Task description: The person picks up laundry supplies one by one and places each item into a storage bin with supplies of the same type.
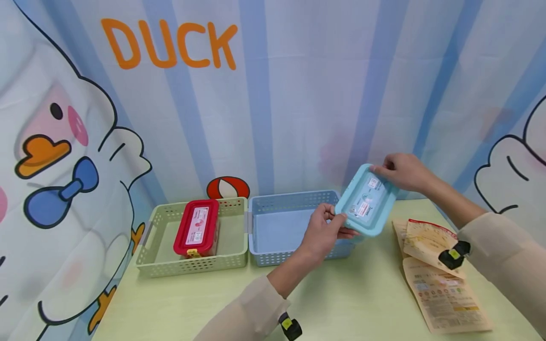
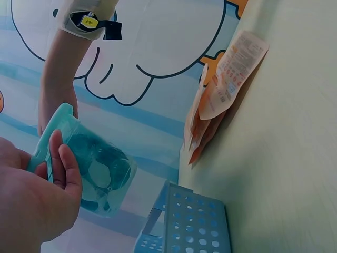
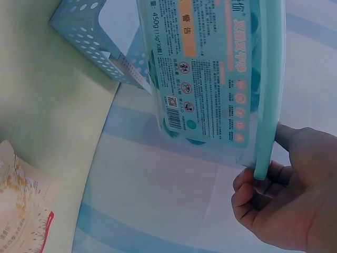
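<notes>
A clear plastic box with a teal lid [image 1: 368, 201], apparently of laundry pods, is held tilted in the air above the right end of the blue basket [image 1: 281, 229]. My left hand [image 1: 326, 227] pinches its near left corner, thumb on the lid and fingers below. At the far right corner my right hand [image 1: 403, 171] grips the lid's rim. From below, the left wrist view shows dark rounded pods through the box wall [image 2: 102, 174]. Facing the right wrist camera is a printed label [image 3: 210, 74] marked 450g. The lid looks seated on the box.
Left of the blue basket, a green basket [image 1: 159, 232] holds a red-lidded box [image 1: 198, 225]. Beige pouches [image 1: 443, 293] lie overlapping on the table's right side, below the right forearm. A striped duck-print curtain [image 1: 298, 94] hangs behind the table.
</notes>
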Tool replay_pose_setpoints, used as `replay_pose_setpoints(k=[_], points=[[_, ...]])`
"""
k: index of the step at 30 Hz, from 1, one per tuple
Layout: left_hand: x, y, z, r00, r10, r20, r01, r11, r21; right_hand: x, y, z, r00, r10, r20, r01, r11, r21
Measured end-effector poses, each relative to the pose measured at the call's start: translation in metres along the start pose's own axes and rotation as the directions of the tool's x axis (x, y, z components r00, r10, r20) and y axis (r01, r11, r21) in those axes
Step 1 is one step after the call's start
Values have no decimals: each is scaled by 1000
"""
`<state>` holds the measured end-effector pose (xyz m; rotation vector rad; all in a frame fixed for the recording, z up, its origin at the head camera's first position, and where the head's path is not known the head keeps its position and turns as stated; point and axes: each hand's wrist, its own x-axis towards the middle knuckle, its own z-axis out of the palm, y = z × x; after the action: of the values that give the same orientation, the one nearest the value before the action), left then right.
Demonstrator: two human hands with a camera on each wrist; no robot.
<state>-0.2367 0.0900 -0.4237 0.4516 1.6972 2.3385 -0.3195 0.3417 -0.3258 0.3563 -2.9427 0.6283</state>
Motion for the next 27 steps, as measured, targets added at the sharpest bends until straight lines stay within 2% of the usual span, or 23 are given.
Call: replay_pose_setpoints(k=[7, 13, 16, 22, 27], points=[[-1, 4, -6, 1000, 7, -3, -7, 1000, 0, 0, 0, 0, 995, 81, 62, -87, 991, 102], [1, 9, -12, 1000, 18, -20, -18, 1000, 11, -1, 0, 1, 985, 101, 139, -132, 961, 242], [4, 14, -16, 999, 32, -25, -31, 999, 21, -1, -2, 3, 978, 110, 180, -163, 935, 314], [5, 16, -25, 997, 52, -52, -50, 997, 51, -2, -5, 12, 963, 137, 231, -233, 856, 461], [2, 16, -27, 997, 45, -60, -42, 998, 50, 0, -12, 19, 965, 153, 211, -239, 842, 483]])
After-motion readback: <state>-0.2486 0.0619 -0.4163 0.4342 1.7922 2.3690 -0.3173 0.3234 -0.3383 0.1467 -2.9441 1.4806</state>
